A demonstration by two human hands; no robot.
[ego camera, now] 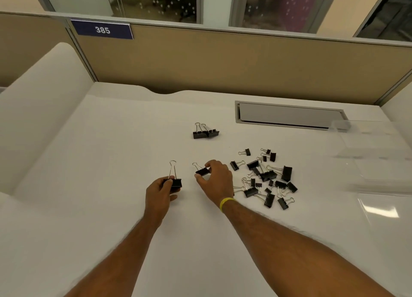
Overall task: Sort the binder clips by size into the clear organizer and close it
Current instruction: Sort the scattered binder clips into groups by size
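Black large clip (176, 183) left hand (158, 195), smaller clip (202, 171) right hand (218, 182)

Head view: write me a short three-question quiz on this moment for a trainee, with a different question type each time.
1. True or false: the left hand grips a binder clip and the right hand pinches a second clip.
2. Where is the separate pair of clips? A) on the desk, beyond the hands and left of the loose pile; B) on top of the pile; C) in the left hand.
3. Fill in: the right wrist wears a ___ band.
Key: 1 true; 2 A; 3 yellow.
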